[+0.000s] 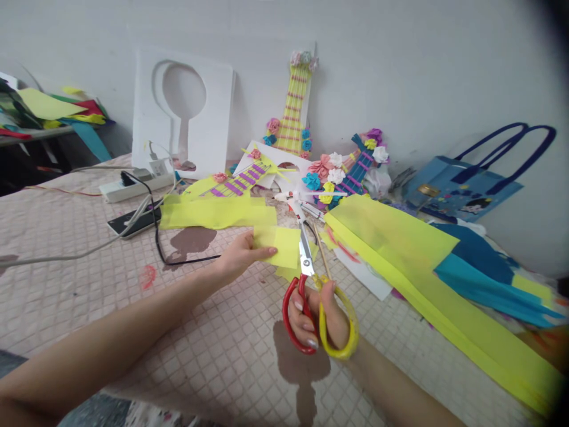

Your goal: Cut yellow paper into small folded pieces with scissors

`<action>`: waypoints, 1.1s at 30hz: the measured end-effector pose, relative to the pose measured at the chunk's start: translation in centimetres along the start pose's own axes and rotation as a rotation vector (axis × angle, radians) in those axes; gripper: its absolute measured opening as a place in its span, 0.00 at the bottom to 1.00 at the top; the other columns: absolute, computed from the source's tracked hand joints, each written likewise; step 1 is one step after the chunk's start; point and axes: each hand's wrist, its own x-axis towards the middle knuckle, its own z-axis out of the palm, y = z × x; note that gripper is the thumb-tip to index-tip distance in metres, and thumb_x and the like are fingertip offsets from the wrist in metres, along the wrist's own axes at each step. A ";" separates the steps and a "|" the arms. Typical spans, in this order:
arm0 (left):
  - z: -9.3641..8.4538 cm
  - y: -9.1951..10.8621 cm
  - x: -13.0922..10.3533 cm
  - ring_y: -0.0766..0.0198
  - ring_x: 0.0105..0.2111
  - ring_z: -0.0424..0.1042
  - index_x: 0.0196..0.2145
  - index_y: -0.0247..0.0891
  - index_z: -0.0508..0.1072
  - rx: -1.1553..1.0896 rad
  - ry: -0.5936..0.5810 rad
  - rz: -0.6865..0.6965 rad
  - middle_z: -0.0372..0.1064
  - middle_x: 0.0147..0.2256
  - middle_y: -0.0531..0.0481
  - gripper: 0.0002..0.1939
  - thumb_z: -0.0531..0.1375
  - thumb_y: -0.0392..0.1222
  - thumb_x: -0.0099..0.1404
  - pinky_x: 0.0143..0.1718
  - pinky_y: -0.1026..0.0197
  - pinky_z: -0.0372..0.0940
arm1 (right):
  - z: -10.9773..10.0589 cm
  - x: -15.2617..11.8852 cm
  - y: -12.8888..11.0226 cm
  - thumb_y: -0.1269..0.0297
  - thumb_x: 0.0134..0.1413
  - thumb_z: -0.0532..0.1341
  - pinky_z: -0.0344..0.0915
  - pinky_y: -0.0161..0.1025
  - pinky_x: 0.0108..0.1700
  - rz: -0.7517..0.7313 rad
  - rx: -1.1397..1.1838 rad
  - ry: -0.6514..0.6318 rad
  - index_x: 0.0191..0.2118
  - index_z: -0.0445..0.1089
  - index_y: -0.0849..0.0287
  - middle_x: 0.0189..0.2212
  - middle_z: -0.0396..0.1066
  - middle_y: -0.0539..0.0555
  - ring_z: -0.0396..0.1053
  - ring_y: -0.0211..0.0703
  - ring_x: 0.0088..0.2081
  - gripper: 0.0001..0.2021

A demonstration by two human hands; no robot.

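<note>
Showing yellow strips (213, 213) lying on the worktop (222, 332) at left, then closing the left hand (237, 258) on a small, seemingly already cut yellow piece (285, 248), with decorated shapes (292, 110) behind looking largely assembled. Gripping scissors (306, 264) in the right hand (335, 317), angling blades just beside the piece, and leaving long yellow paper (400, 249) at right looking largely uncut.

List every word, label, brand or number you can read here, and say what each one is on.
No text can be read anywhere in the picture.
Scissors in the right hand: a small round mark at the pivot, too small to read.
Blue bag: printed decoration, with no legible words.
White power strip and glue gun: any markings are too small or blurred to read.
</note>
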 end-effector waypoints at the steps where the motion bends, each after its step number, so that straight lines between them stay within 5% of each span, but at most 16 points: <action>1: -0.1 0.0 0.0 0.55 0.39 0.75 0.39 0.37 0.74 0.004 -0.005 -0.002 0.75 0.39 0.44 0.16 0.66 0.40 0.51 0.44 0.56 0.66 | -0.1 0.0 0.0 0.28 0.41 0.47 0.46 0.27 0.13 -0.006 -0.002 0.007 0.27 0.57 0.58 0.14 0.53 0.41 0.48 0.28 0.11 0.32; 6: -0.9 0.0 0.1 0.57 0.38 0.75 0.38 0.37 0.74 0.060 0.061 -0.064 0.75 0.38 0.44 0.17 0.67 0.40 0.50 0.42 0.58 0.66 | -1.4 0.0 -0.9 0.29 0.40 0.53 0.47 0.28 0.13 -0.110 -0.126 0.139 0.27 0.58 0.58 0.13 0.54 0.41 0.48 0.27 0.10 0.31; 12: -2.0 0.0 0.8 0.62 0.30 0.73 0.31 0.38 0.74 0.213 0.237 -0.127 0.75 0.31 0.49 0.12 0.67 0.44 0.47 0.28 0.65 0.64 | -3.5 -0.2 -2.5 0.34 0.44 0.54 0.49 0.28 0.14 -0.175 -0.338 0.398 0.28 0.60 0.58 0.14 0.55 0.42 0.51 0.29 0.11 0.27; 19: -2.2 0.2 1.1 0.70 0.19 0.63 0.20 0.36 0.70 0.328 0.375 -0.068 0.64 0.18 0.56 0.12 0.62 0.46 0.54 0.21 0.68 0.57 | -3.9 0.0 -2.1 0.33 0.44 0.54 0.48 0.28 0.13 -0.159 -0.319 0.404 0.28 0.60 0.58 0.13 0.55 0.42 0.51 0.28 0.11 0.28; 26: -4.0 0.3 2.4 0.63 0.32 0.71 0.29 0.35 0.71 0.098 0.339 -0.043 0.71 0.29 0.48 0.09 0.58 0.44 0.58 0.36 0.62 0.65 | -3.9 -0.1 -2.3 0.33 0.45 0.53 0.47 0.29 0.13 -0.167 -0.306 0.438 0.28 0.60 0.58 0.13 0.55 0.42 0.51 0.29 0.11 0.28; 33: -6.6 0.7 3.4 0.54 0.45 0.69 0.44 0.32 0.69 0.443 0.440 0.040 0.71 0.42 0.40 0.17 0.55 0.45 0.60 0.45 0.52 0.64 | -4.0 0.0 -2.2 0.33 0.44 0.54 0.48 0.29 0.13 -0.165 -0.288 0.415 0.28 0.60 0.58 0.13 0.55 0.42 0.51 0.28 0.10 0.28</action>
